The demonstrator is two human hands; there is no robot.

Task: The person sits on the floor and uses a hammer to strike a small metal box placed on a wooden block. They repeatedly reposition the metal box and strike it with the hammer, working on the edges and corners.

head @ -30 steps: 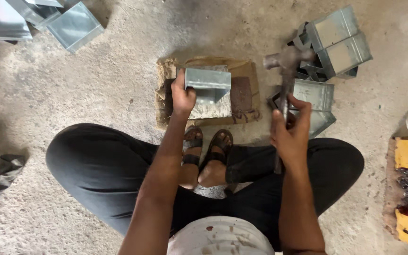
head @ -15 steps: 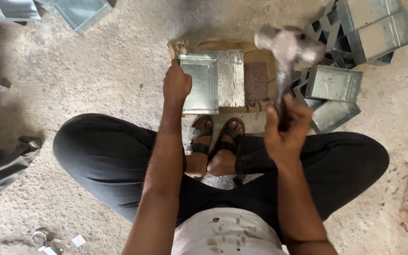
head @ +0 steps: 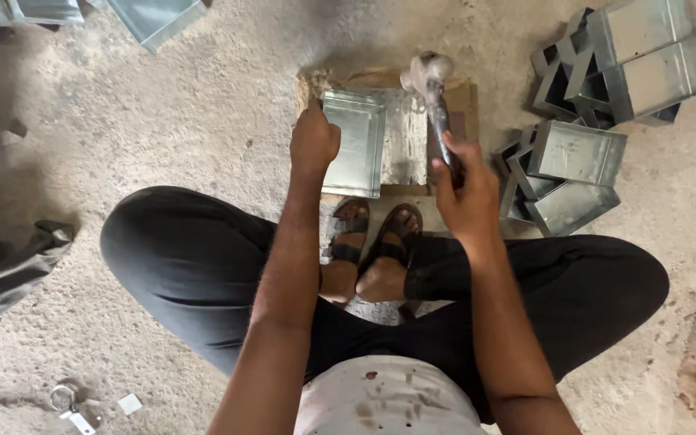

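Head view: right hand hides hammer handle; left hand covers tray edge.

A shallow grey sheet-metal tray lies flat under the left hand; a steel-headed hammer rises from the right hand.

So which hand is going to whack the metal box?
Probably the right hand: it grips the hammer, whose head is at the metal box. The left hand steadies that box.
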